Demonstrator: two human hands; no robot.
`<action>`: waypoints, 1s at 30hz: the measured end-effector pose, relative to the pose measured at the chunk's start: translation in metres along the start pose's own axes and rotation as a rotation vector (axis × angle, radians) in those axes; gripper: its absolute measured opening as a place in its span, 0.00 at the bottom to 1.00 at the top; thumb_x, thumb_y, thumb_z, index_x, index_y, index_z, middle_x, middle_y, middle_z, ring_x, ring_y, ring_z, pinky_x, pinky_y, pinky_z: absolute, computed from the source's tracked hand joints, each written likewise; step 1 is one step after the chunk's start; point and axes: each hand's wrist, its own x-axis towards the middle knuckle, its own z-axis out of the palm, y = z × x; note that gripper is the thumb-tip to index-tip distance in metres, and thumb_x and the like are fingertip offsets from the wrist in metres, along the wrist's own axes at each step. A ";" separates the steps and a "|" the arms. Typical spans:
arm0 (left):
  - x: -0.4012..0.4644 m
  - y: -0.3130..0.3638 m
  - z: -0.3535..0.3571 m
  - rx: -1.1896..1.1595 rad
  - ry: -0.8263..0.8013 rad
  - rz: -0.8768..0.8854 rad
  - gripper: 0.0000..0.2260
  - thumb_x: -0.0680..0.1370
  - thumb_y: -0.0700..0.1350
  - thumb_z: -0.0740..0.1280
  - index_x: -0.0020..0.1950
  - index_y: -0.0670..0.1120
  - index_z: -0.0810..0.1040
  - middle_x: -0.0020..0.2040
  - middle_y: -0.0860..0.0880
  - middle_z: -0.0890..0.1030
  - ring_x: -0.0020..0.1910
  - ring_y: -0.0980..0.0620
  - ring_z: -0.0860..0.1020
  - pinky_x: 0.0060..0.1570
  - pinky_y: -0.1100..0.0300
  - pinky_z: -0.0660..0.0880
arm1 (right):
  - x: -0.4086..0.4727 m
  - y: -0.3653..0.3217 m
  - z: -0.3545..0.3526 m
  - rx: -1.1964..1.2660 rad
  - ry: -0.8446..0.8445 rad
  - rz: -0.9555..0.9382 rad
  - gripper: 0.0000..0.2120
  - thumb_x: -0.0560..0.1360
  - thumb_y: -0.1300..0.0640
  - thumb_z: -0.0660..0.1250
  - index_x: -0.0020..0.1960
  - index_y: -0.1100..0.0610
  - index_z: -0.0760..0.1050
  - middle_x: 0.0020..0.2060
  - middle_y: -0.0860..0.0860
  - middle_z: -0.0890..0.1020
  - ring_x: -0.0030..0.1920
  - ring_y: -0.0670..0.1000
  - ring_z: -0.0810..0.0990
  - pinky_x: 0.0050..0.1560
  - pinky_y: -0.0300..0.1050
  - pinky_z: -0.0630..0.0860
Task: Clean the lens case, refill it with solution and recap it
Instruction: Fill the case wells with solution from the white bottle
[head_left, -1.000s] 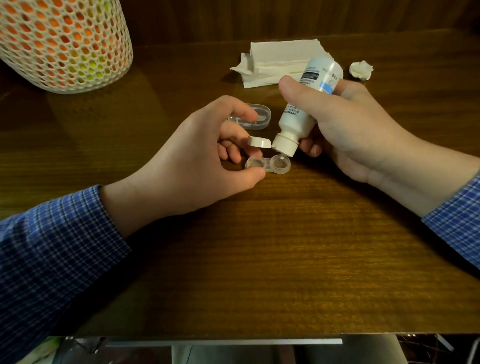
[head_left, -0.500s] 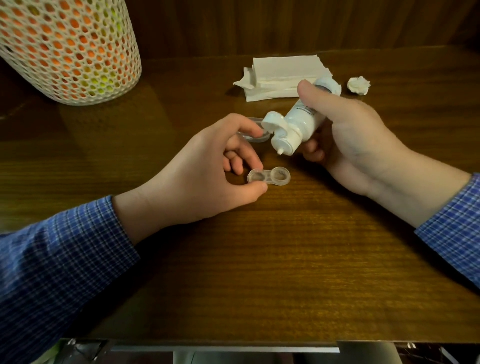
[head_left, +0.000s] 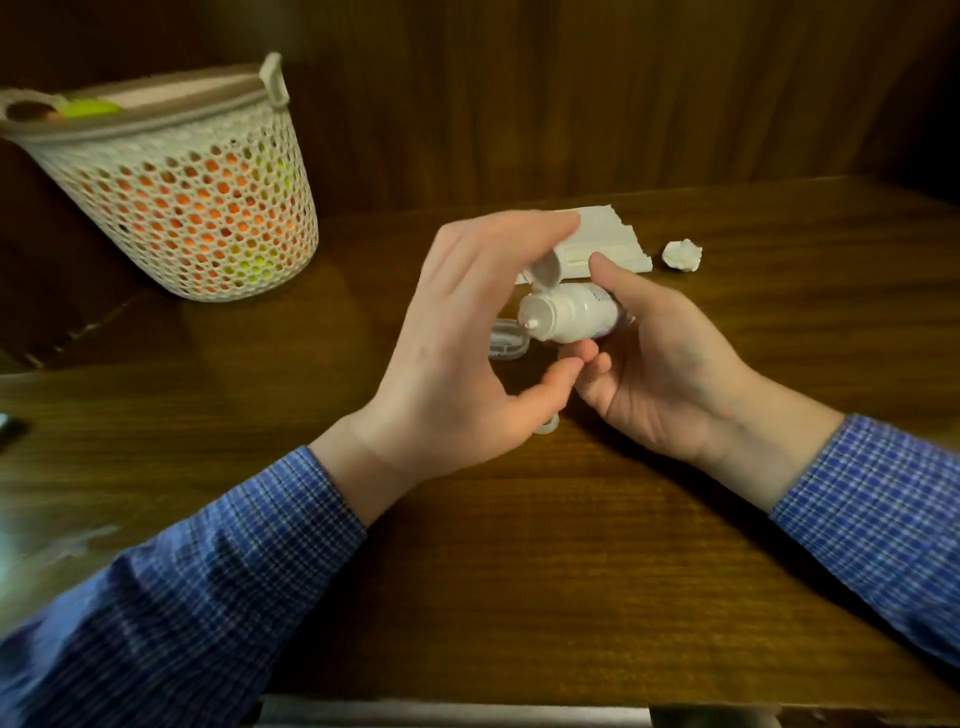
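The lens case (head_left: 549, 423) lies on the wooden table (head_left: 571, 571) near the middle of the frame, almost wholly hidden under the left hand (head_left: 467, 353); only a pale rounded edge peeps out beside the thumb, so whether its wells hold solution cannot be told. Just above it the right hand (head_left: 670, 374) is wrapped around the solution bottle (head_left: 569, 314), a smooth white plastic cylinder held on its side with the nozzle pointing left and its hinged flip cap (head_left: 545, 270) standing open. The left hand is spread, grasping nothing, its fingertips at that cap, so closing the bottle looks like the step in hand; recapping the case appears to remain. A clear, shallow lid (head_left: 509, 344) waits behind the left hand. At upper centre sit folded white tissues (head_left: 602, 244), soft and layered, and a crumpled wad (head_left: 681, 254); a perforated plastic basket (head_left: 171, 197) stands upper left.
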 end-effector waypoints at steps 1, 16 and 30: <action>0.002 0.000 0.002 0.029 0.018 0.015 0.29 0.71 0.43 0.80 0.67 0.34 0.75 0.61 0.40 0.80 0.61 0.46 0.77 0.61 0.49 0.75 | -0.001 -0.001 -0.001 0.042 -0.011 0.018 0.17 0.82 0.46 0.63 0.60 0.59 0.75 0.40 0.57 0.84 0.27 0.46 0.76 0.25 0.33 0.76; 0.009 -0.008 0.003 0.028 0.349 -0.368 0.12 0.79 0.41 0.73 0.61 0.38 0.82 0.53 0.49 0.83 0.50 0.53 0.82 0.50 0.60 0.81 | -0.005 0.011 0.002 -0.300 -0.121 -0.102 0.23 0.81 0.36 0.59 0.59 0.54 0.77 0.31 0.49 0.76 0.26 0.45 0.68 0.25 0.36 0.65; -0.001 0.001 0.001 -0.287 0.086 -0.462 0.27 0.73 0.41 0.75 0.70 0.40 0.74 0.61 0.45 0.80 0.59 0.46 0.80 0.58 0.48 0.80 | -0.005 0.023 -0.002 -0.655 -0.106 -0.380 0.17 0.82 0.41 0.60 0.50 0.54 0.77 0.32 0.47 0.78 0.30 0.42 0.75 0.29 0.33 0.70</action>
